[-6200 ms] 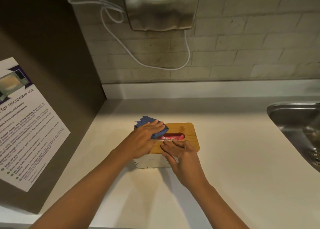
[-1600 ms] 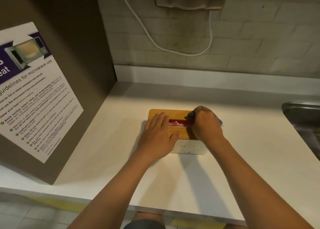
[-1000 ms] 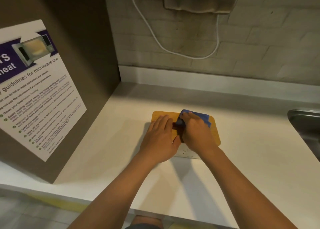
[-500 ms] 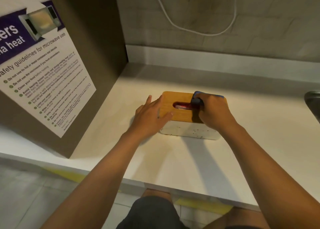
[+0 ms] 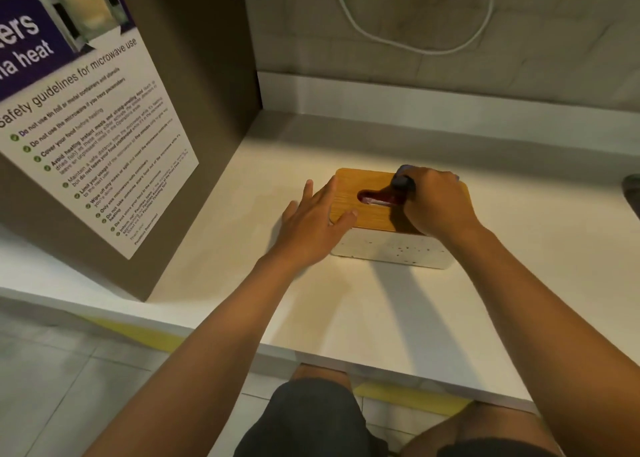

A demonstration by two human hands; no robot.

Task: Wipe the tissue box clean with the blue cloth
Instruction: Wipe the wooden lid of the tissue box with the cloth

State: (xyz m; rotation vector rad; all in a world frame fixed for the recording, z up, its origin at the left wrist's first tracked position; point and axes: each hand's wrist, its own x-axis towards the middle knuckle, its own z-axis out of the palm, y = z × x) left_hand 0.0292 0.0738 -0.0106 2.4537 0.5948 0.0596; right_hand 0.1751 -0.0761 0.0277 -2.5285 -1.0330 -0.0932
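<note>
The tissue box has a white speckled body and a wooden lid with a slot showing red packaging. It sits on the white counter. My right hand grips the bunched blue cloth on the right half of the lid; only a dark blue bit shows past my fingers. My left hand lies flat with straight fingers against the box's left end, thumb on the lid.
A brown cabinet side with a microwave safety poster stands close on the left. A tiled wall with a white cable is behind. The sink's edge shows at far right. The counter's front edge is near my legs.
The cloth passed from my left hand to my right, which has since rubbed it back and forth over the lid's right half. My left hand slid from the lid to the box's left end.
</note>
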